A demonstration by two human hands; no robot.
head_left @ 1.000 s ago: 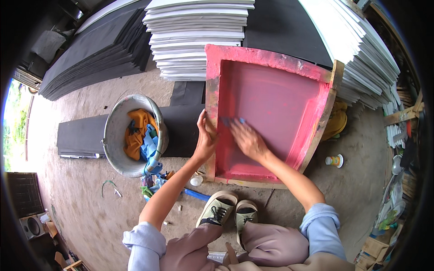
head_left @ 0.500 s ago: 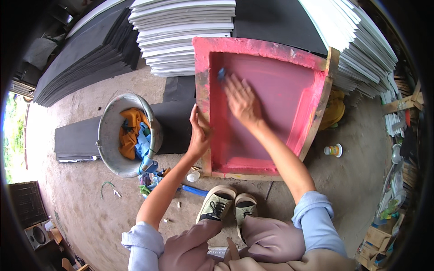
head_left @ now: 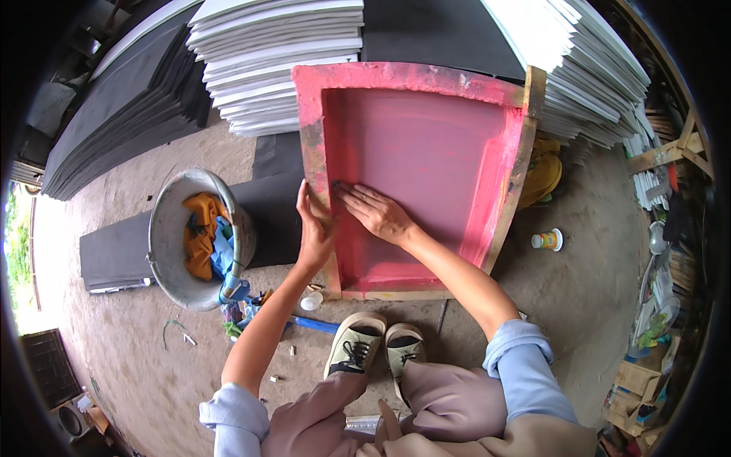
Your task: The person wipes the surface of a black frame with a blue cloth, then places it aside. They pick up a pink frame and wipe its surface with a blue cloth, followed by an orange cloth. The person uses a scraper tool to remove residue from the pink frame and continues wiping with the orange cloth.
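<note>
A wooden screen-printing frame (head_left: 415,74), smeared with pink paint, stands tilted in front of me with its mesh (head_left: 426,152) facing up toward me. My left hand (head_left: 314,232) grips the frame's left side at about mid-height, fingers along the outer edge. Inside the frame, my right hand (head_left: 378,215) lies on the mesh with its fingers stretched toward the left inner edge. Beneath those fingertips a bit of blue rag (head_left: 336,185) shows; the fingers cover most of it.
Left of the frame stands a grey bucket (head_left: 161,263) holding orange and blue cloths (head_left: 204,236). Stacked white sheets (head_left: 278,68) and black sheets (head_left: 126,107) rise behind. A small cup (head_left: 547,240) lies on the floor at right. My shoes (head_left: 356,343) are just below the frame.
My right hand has slid down and left over the mesh, from the upper left to the middle of the left inner edge. My left hand keeps its hold on the frame. The whole view has shifted slightly.
</note>
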